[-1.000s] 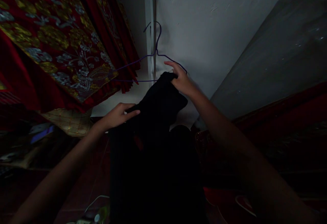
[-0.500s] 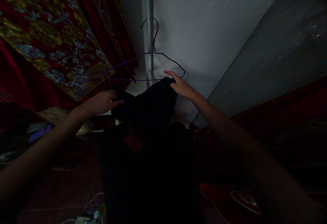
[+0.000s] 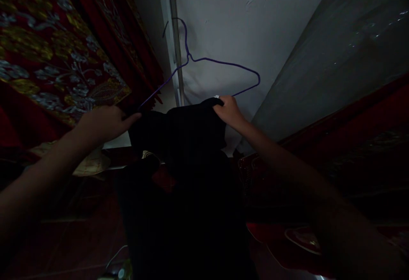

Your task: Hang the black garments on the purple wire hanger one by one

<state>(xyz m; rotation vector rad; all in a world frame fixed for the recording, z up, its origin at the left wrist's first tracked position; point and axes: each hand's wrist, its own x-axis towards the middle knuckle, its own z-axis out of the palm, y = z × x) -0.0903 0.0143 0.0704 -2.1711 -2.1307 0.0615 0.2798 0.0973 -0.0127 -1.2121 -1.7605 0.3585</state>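
Observation:
A purple wire hanger (image 3: 220, 62) hangs in front of the pale wall, its hook at the metal post; it tilts, with the left end lower. Below it is a black garment (image 3: 194, 122), held up by its top edge; its exact kind is too dark to tell. My left hand (image 3: 104, 122) is closed at the garment's left top corner, where the left end of the hanger also meets the fingers. Gripping the right part of the same edge is my right hand (image 3: 229, 109), close to the hanger's bottom bar. A small white tag shows beside its fingers.
Red cloth with gold and silver embroidery (image 3: 76, 54) hangs at the left. A plastic-covered surface (image 3: 322, 71) slopes along the right. A narrow metal post (image 3: 174, 37) runs down the wall. A white cord (image 3: 115, 254) lies on the dark red tiled floor.
The hanger has tipped, its left end dropping to my left hand and its right end swinging up and right. My left hand has moved left and slightly up; my right fingers have closed in.

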